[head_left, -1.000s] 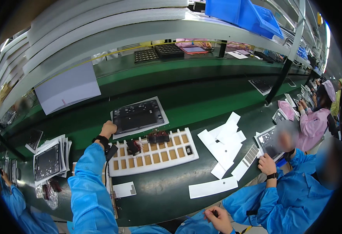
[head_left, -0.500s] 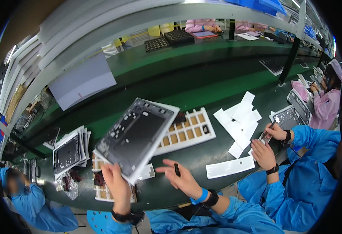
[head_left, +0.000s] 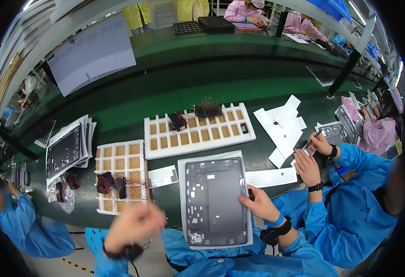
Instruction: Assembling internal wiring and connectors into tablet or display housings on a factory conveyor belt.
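Observation:
A dark grey tablet back cover (head_left: 216, 201), dotted with small white pieces, lies flat over a white sheet (head_left: 182, 194) at the table's front edge. My right hand (head_left: 263, 207) grips its right edge, thumb on top, with a slim black pen-like tool (head_left: 251, 195) also held in that hand. Left of the cover, my left hand (head_left: 135, 225) hovers in front of a white foam tray (head_left: 119, 159); motion smears its fingers. Dark parts with thin red wires (head_left: 104, 182) lie in that tray. A white card (head_left: 162, 177) sits between tray and cover.
A longer foam tray (head_left: 200, 149) lies behind, holding more wired parts (head_left: 208, 111). Stacked covers (head_left: 64, 152) stand left; white strips (head_left: 283, 138) lie right. A co-worker's hands (head_left: 308, 166) work close on my right. A metal shelf frame (head_left: 354, 60) rises at the back.
The cover has come down from its tilted lift in my left hand to lie flat, farther right. My left hand has let go of it; my right hand now grips its edge.

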Tool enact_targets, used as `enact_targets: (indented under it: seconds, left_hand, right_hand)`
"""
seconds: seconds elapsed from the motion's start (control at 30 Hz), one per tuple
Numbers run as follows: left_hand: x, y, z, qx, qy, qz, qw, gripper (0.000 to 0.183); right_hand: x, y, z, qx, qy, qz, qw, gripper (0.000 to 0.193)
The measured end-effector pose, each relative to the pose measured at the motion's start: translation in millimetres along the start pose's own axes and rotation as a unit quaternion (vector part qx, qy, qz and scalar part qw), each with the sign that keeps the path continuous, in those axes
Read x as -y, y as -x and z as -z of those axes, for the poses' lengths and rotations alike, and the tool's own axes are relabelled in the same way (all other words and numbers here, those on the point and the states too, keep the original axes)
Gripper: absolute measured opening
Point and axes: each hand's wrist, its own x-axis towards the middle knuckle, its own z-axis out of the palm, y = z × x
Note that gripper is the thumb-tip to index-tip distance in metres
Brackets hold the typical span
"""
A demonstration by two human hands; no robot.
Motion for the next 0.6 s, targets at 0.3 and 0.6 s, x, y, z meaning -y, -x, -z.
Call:
enact_targets:
  seconds: [0.3,0.6]
  left_hand:
    - [34,-230,57,-0.268,-0.448,-0.162,0.837,0.021]
    - [29,-235,59,-0.189,-0.564,-0.231,0.770,0.015]
  right_hand:
    - [-3,-26,-4,-0.031,0.287,0.008,0.957,0.032]
    - [21,-4,-1,-0.144,0.377,0.124,0.906,0.040]
